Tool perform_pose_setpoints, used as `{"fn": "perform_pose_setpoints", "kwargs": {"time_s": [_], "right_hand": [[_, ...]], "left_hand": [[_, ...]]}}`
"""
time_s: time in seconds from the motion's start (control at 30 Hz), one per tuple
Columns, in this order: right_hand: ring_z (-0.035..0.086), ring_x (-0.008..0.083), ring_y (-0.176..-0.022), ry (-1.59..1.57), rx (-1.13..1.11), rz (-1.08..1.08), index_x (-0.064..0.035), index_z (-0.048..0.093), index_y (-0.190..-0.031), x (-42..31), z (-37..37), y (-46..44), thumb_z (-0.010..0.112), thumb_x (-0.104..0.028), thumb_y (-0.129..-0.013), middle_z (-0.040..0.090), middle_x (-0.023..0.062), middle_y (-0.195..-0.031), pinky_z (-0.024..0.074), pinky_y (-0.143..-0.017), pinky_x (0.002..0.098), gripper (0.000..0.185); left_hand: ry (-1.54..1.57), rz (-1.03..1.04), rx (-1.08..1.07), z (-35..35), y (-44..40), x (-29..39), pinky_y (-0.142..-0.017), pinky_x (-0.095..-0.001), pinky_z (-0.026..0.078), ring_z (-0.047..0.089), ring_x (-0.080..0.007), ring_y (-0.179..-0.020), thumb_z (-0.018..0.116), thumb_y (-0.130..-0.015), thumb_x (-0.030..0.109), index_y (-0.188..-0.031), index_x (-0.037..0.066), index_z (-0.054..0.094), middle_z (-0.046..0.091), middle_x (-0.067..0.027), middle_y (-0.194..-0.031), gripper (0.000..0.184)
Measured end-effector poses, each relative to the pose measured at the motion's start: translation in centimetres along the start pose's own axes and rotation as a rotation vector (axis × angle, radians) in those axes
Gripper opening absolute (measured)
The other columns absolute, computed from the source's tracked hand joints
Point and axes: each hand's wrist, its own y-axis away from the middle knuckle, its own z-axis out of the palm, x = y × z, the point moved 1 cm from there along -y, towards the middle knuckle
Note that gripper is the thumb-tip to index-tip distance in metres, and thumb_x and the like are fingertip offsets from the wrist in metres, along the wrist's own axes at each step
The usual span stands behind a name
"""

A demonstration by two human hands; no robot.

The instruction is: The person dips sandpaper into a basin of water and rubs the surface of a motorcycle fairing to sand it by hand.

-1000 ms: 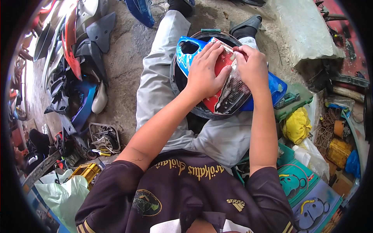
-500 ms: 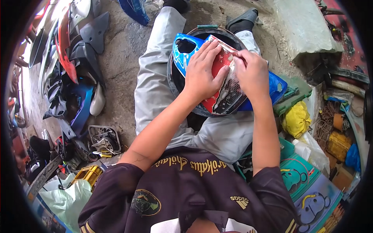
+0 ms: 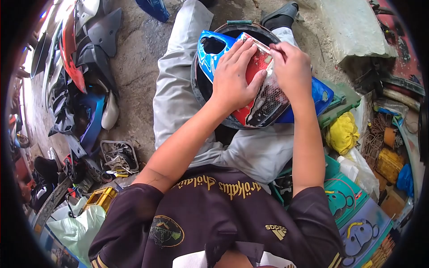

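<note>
A red, white and blue plastic panel (image 3: 258, 64) with a dark mesh-patterned section rests across a round black tub (image 3: 195, 79) between my legs. My left hand (image 3: 235, 76) lies on the panel's red part with its fingers stretched out and its thumb apart. To its right, my right hand (image 3: 290, 67) is closed, thumb and fingers pinched together at the panel's worn whitish edge. Whatever is between those fingertips is too small to make out. The panel's blue ends show to the left and right of my hands.
Loose fairings (image 3: 102, 33) are piled on the floor at the left. A metal frame (image 3: 119, 157) and a yellow crate (image 3: 101, 199) lie nearer. On the right are a green case (image 3: 342, 103), a yellow bag (image 3: 342, 133), a teal box (image 3: 342, 201) and a concrete block (image 3: 355, 31).
My right hand has shifted slightly along the panel's edge. My left hand stays spread on the panel. The view has moved a little, and the tub and panel appear slightly higher.
</note>
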Motion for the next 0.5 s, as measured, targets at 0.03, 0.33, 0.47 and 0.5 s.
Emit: {"fn": "perform_pose_setpoints", "kwargs": {"time_s": [0.03, 0.33, 0.47, 0.5], "right_hand": [[0.071, 0.0489, -0.087, -0.005, -0.009, -0.006, 0.0014, 0.074, -0.097, 0.3, 0.0, 0.0, 0.072, -0.010, -0.097, 0.073, 0.0273, -0.089, 0.0541, -0.080, 0.0568, 0.012], [0.070, 0.0498, -0.090, 0.016, -0.009, 0.007, 0.0003, 0.074, -0.095, -0.1, -0.4, 0.7, 0.071, -0.012, -0.098, 0.073, 0.0271, -0.090, 0.0540, -0.081, 0.0566, 0.013], [0.071, 0.0497, -0.092, 0.044, -0.031, 0.051, -0.0004, 0.075, -0.098, -0.5, -0.7, 0.9, 0.071, -0.014, -0.099, 0.073, 0.0279, -0.091, 0.0541, -0.081, 0.0564, 0.014], [0.073, 0.0458, -0.089, 0.043, 0.008, 0.005, 0.0010, 0.075, -0.101, -0.7, -1.1, 2.0, 0.072, -0.014, -0.099, 0.074, 0.0266, -0.092, 0.0559, -0.080, 0.0522, 0.015]], "left_hand": [[-0.001, 0.000, 0.000, 0.0, 0.0, -0.1, -0.126, -0.0513, 0.038, 0.050, -0.0417, -0.154, 0.080, -0.091, 0.033, -0.145, -0.002, 0.065, 0.060, -0.0206, -0.159, 0.066], [-0.015, 0.016, 0.012, -0.1, 0.0, 0.0, -0.125, -0.0515, 0.040, 0.051, -0.0431, -0.152, 0.081, -0.090, 0.031, -0.144, -0.003, 0.065, 0.061, -0.0221, -0.158, 0.066], [-0.007, 0.001, 0.000, -0.2, 0.0, 0.0, -0.125, -0.0511, 0.039, 0.051, -0.0420, -0.153, 0.081, -0.090, 0.031, -0.144, -0.002, 0.065, 0.061, -0.0218, -0.158, 0.065], [0.003, 0.007, 0.002, -0.2, 0.0, 0.0, -0.125, -0.0511, 0.039, 0.051, -0.0419, -0.153, 0.081, -0.090, 0.031, -0.144, -0.002, 0.065, 0.061, -0.0216, -0.159, 0.065]]}}
